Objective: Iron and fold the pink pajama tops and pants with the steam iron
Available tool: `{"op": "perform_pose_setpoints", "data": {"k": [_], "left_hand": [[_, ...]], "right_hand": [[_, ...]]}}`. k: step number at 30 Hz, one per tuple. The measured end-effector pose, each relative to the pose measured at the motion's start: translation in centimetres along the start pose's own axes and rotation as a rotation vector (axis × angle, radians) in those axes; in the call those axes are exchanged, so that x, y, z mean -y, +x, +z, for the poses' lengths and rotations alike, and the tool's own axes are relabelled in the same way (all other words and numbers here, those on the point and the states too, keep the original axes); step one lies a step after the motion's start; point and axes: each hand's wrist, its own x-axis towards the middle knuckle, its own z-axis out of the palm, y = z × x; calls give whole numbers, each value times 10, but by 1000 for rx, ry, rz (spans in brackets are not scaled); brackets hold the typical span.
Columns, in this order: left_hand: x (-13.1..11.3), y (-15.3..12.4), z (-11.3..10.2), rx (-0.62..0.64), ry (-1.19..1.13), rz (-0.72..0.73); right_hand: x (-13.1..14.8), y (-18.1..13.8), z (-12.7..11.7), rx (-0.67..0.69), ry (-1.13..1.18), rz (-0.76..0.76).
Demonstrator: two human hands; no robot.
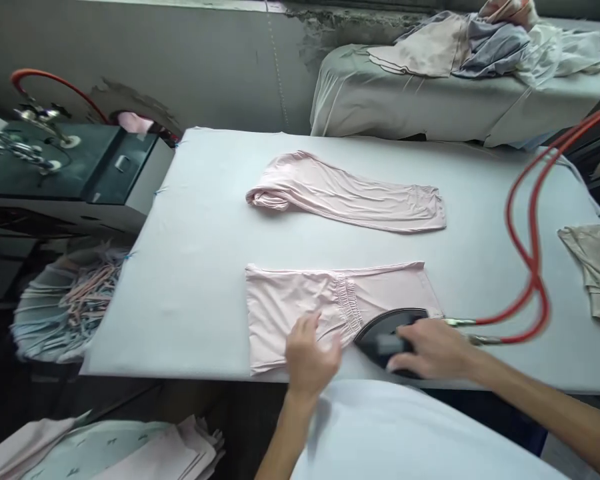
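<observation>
The right hand (433, 348) is clenched around the handle of a black steam iron (380, 337), whose tip rests against the gathered waistband (347, 303) of a folded pink garment (293, 310). That garment lies at about 6 o'clock on the padded table (180, 300). The left hand (313, 353) is spread open on the cloth, fingers flat and grasping nothing, just beside the iron. Creases run across the cloth between the hand and the waistband. A second pink garment (345, 193), bunched at one end, lies at about 12 o'clock, well apart from both hands. A red hose (533, 233) runs from the iron toward 2 o'clock, past a beige garment (597, 270) at 3 o'clock. A machine (65, 160) stands beyond the table at 10 o'clock, with a bin of pink strips (70, 307) at 8 o'clock and a cloth-heaped board (405, 107) at 1 o'clock.
</observation>
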Motion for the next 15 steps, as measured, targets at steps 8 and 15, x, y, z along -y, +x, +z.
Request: {"op": "perform_pose_setpoints", "data": {"k": [8,15], "left_hand": [[-17,50,-18,-44,-355,-241],[50,-28,-189,-549,-759,-287]], "right_hand": [[-124,-42,16,-761,-55,513],[-61,11,73,-768,-158,-275]]}}
